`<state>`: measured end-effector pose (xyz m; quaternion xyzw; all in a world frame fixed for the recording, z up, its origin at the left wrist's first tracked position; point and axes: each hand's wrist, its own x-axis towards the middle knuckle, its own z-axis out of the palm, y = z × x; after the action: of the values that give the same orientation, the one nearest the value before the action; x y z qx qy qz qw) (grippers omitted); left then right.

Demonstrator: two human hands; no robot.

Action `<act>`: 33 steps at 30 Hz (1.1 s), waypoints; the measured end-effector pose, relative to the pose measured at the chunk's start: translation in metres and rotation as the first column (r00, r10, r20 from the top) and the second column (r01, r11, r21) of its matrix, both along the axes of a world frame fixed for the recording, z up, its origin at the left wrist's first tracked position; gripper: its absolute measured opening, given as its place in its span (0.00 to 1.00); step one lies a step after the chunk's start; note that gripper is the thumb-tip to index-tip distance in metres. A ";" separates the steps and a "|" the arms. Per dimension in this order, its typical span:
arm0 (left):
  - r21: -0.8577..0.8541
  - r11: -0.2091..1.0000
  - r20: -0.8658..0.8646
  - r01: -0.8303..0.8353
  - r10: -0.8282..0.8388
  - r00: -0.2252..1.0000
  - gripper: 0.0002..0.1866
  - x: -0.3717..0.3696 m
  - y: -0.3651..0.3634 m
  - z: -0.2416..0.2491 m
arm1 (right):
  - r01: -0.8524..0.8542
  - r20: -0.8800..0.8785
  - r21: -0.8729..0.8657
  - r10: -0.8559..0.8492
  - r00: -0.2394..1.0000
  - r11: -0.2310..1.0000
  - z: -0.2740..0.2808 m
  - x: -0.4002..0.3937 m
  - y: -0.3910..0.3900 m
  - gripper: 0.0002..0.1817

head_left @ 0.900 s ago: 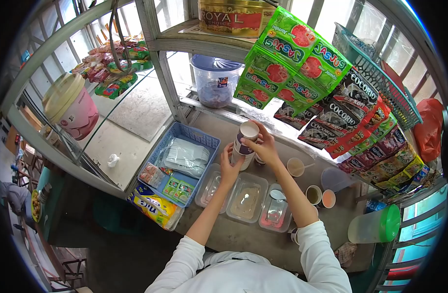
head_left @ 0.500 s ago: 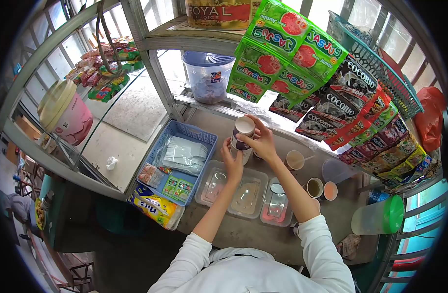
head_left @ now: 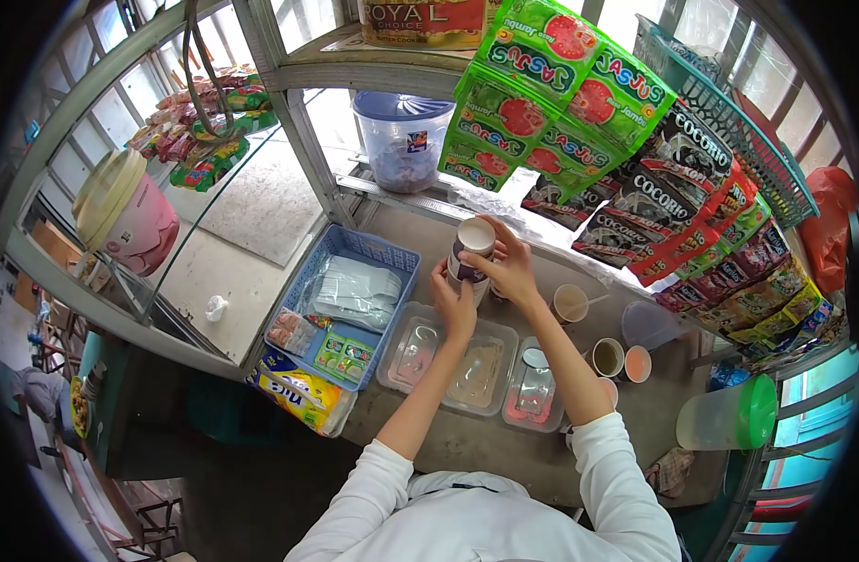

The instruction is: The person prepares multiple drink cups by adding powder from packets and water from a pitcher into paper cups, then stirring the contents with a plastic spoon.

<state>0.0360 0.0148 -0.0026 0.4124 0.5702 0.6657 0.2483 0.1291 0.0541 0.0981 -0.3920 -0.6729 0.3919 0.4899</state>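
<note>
Both hands are around a stack of paper cups (head_left: 476,238) with white insides and a dark printed band, at the back of the counter. My left hand (head_left: 456,302) is wrapped round the lower part of the stack. My right hand (head_left: 510,269) grips the upper cup from the right, its thumb across the dark band. How many cups are in the stack cannot be made out. Just in front of the hands lie a clear plastic container (head_left: 477,373) and a narrower container with pink contents (head_left: 533,405). A paper cup with a stirrer (head_left: 570,303) stands right of my right hand.
A blue basket (head_left: 399,258) holds wrapped white spoons and sachets. Cups of green drink (head_left: 607,357) and orange drink (head_left: 636,364) stand right. A green-lidded jar (head_left: 720,418) is farther right. Drink sachets (head_left: 589,94) hang over the back edge, near a blue-lidded tub (head_left: 404,145).
My hands remain on the cup stack. The upper cup and my left hand have shifted slightly to the right, and the whole view has moved a little.
</note>
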 end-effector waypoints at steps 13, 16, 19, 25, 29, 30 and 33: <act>0.032 0.999 0.076 0.027 -0.029 0.997 0.27 -0.001 0.004 -0.005 | 0.195 0.102 0.147 -0.211 0.972 0.970 0.061 -0.007 -0.007 0.39; 0.059 0.998 0.029 0.017 -0.019 0.999 0.27 -0.003 -0.001 -0.007 | 0.148 0.115 0.383 -0.206 0.972 0.912 0.054 -0.003 -0.015 0.38; 0.046 0.999 0.004 0.003 -0.003 1.000 0.27 -0.008 -0.019 -0.004 | 0.090 0.087 0.562 -0.166 0.982 0.822 0.040 0.004 -0.036 0.40; 0.119 0.937 0.528 0.328 -0.340 0.778 0.38 -0.010 -0.103 0.039 | 0.066 -0.337 0.362 0.065 0.939 0.930 0.020 0.006 -0.096 0.35; 0.373 0.849 0.283 0.374 -0.488 0.825 0.48 -0.010 -0.135 0.092 | -0.266 -0.563 -0.446 -0.036 0.826 0.855 0.038 0.012 -0.152 0.35; 0.367 0.854 0.212 0.367 -0.462 0.861 0.50 -0.012 -0.144 0.108 | -0.315 -0.563 -0.576 -0.085 0.822 0.755 0.045 0.013 -0.163 0.36; 0.383 0.850 0.155 0.363 -0.446 0.881 0.59 -0.017 -0.168 0.122 | -0.456 -0.596 -0.730 -0.149 0.789 0.509 0.066 0.011 -0.196 0.36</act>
<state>0.0191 -0.1527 0.1193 0.4779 0.3110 0.7312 0.3745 0.1402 -0.1421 0.1637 -0.3707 -0.2400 0.8132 0.3791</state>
